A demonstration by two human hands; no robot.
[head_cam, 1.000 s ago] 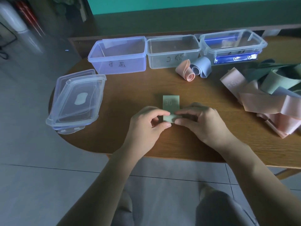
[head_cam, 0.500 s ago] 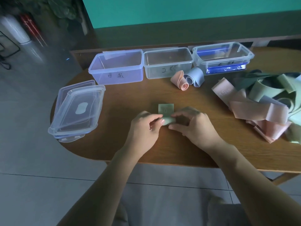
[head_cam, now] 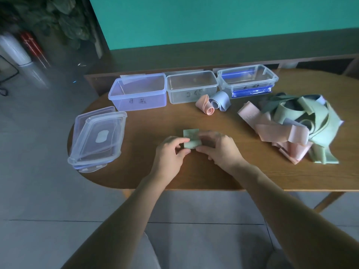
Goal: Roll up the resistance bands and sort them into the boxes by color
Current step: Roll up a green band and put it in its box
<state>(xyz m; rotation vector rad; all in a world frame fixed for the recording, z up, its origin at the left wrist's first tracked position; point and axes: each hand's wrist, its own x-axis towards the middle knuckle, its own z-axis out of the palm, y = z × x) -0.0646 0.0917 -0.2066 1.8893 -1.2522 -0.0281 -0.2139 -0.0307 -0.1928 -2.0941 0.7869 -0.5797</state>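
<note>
Since a second ago the green band [head_cam: 191, 139] has been rolled further, and less flat strip shows beyond the roll. It lies on the wooden counter [head_cam: 213, 171] near the front edge, between the two hands. The left hand [head_cam: 171, 152] pinches the roll's left end with curled fingers [head_cam: 182, 140]; the right hand [head_cam: 219, 147] curls over its right end. The roll's long axis runs left to right, and the flat tail points away toward the boxes.

Farther back stand three open boxes in a row: a purple box [head_cam: 138, 92], a clear box [head_cam: 192, 87] and a blue-clipped box [head_cam: 247, 79]. A rolled pink band [head_cam: 205, 104] and a rolled blue band [head_cam: 220, 100] lie touching just before them. A loose heap of bands [head_cam: 299, 127] sits at right, stacked lids [head_cam: 97, 138] at left. Beyond are grey floor tiles and a teal wall.
</note>
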